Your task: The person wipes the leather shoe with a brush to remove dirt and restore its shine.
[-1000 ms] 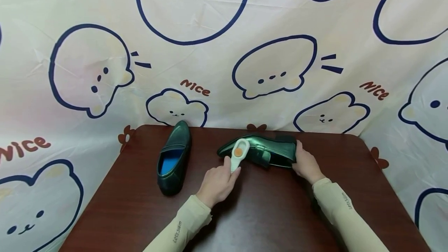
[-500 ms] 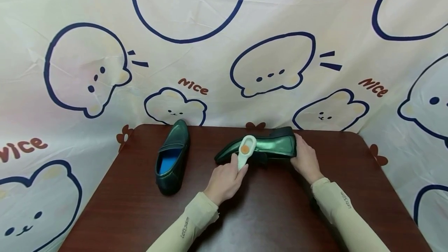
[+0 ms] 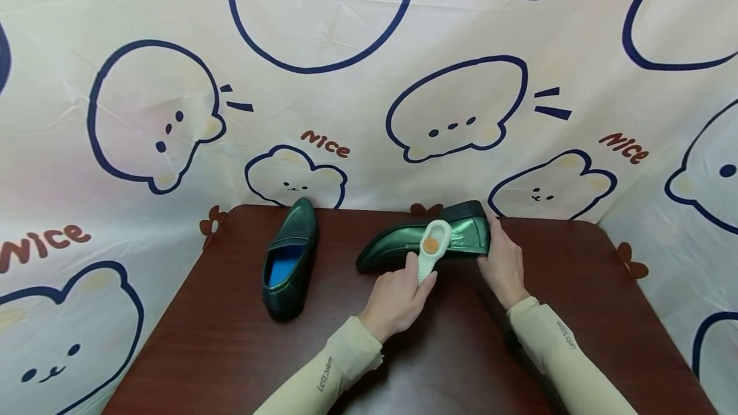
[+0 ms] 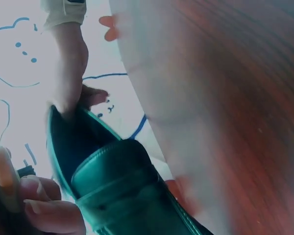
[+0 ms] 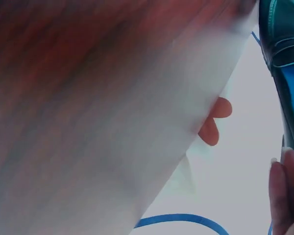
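My left hand (image 3: 400, 300) grips a small white brush (image 3: 434, 245) with an oval head and an orange disc on its back. Its head overlaps the side of a shiny green loafer (image 3: 398, 242), toward the heel. At the heel end, my right hand (image 3: 503, 261) holds this loafer on its side, toe to the left and black heel block tilted up. The left wrist view shows the fingers of that hand at the shoe's opening (image 4: 78, 137). In the right wrist view, fingertips (image 5: 279, 191) lie along the loafer's edge near its blue insole.
A second green loafer (image 3: 291, 261) with a blue insole stands upright at the left of the dark brown table (image 3: 461, 364), toe toward the back. Behind the table hangs a white cloth (image 3: 369, 101) printed with cartoon bears.
My left hand has moved the brush rightward along the loafer, from near its toe toward the heel. The right hand has rolled the loafer so its opening turned from view and its heel block rose.
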Motion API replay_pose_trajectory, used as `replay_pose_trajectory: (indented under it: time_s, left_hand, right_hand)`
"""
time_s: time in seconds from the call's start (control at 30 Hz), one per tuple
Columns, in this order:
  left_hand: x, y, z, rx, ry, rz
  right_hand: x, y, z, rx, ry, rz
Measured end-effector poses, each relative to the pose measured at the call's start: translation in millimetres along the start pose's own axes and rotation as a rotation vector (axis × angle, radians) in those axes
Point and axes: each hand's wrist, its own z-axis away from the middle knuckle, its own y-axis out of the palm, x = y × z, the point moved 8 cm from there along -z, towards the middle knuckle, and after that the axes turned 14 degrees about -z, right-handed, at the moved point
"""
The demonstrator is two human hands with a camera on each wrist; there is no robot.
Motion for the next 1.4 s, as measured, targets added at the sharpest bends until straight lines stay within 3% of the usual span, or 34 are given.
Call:
replay_pose_trajectory:
  time_s: [0.2,0.5,0.8,1.0,1.13,1.4]
  left_hand:
    - [-17.7,-0.5,-4.9,-0.041,0.047,-0.005]
    - [-35.7,8.8,-13.7,0.004,0.098,0.003]
    - [-56.3,11.2,-19.0,-0.040,0.152,-0.089]
    - [-54.3,12.5,-17.8,-0.079,0.129,-0.123]
    - [-48.5,13.7,-15.8,-0.069,0.118,-0.107]
    - [-19.7,13.9,-4.4,-0.028,0.043,-0.085]
  right_hand:
    - [19.3,-9.5,4.1,-0.096,-0.137,0.023]
    - [34.6,-16.8,5.4,-0.182,-0.275,0.078]
    - [35.0,-17.8,4.0,-0.186,-0.280,0.063]
    - [38.5,-16.6,6.6,-0.176,-0.313,0.095]
    - [39.5,-15.8,7.1,-0.167,-0.321,0.125]
    - [33.3,-12.7,9.4,-0.135,-0.293,0.185]
